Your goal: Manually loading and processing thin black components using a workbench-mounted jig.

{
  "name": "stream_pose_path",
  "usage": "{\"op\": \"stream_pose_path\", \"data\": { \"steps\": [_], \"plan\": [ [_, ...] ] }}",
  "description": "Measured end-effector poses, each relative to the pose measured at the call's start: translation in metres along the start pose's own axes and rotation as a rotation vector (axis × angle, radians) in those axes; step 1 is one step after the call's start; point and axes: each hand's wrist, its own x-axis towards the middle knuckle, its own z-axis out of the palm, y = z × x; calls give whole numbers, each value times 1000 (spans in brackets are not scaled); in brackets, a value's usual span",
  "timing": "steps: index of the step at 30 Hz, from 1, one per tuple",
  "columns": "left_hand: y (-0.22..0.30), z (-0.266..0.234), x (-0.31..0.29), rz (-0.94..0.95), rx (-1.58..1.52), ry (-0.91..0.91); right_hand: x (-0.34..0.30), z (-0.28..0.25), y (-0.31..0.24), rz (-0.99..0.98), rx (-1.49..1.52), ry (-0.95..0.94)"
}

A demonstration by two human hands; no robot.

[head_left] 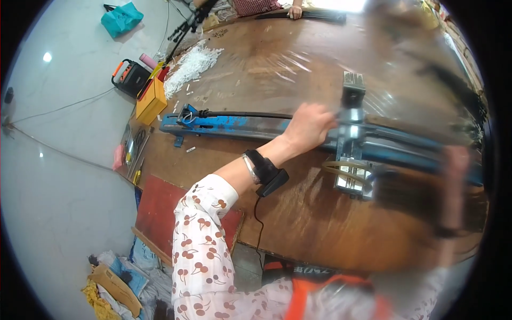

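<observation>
My left hand (310, 128) is closed above a long blue metal rail (226, 125), its knuckles up, just left of a silver clamp-like block (351, 120). Whatever its fingers may hold is hidden. A thin dark rod (245, 114) runs along the rail toward this hand. Out at the right, my right hand (456, 160) is smeared by motion near the rail's right end, so its fingers cannot be made out. A pale tube (341, 172) loops around the block's lower part.
The brown table (298, 213) carries a white heap of small pieces (194, 64), a yellow box (151, 101) and hand tools (136, 146). A red board (160, 210) lies at the near left. Across the table, another person's hand (295, 12) rests on a dark bundle (320, 17).
</observation>
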Motion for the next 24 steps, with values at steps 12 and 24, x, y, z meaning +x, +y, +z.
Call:
{"op": "stream_pose_path", "data": {
  "steps": [12, 24],
  "plan": [
    [3, -4, 0, -102, 75, -156, 19, -32, -118, -28, 113, 46],
    [14, 0, 9, -130, 151, -191, -8, -35, -173, -27, 355, -152]
  ]
}}
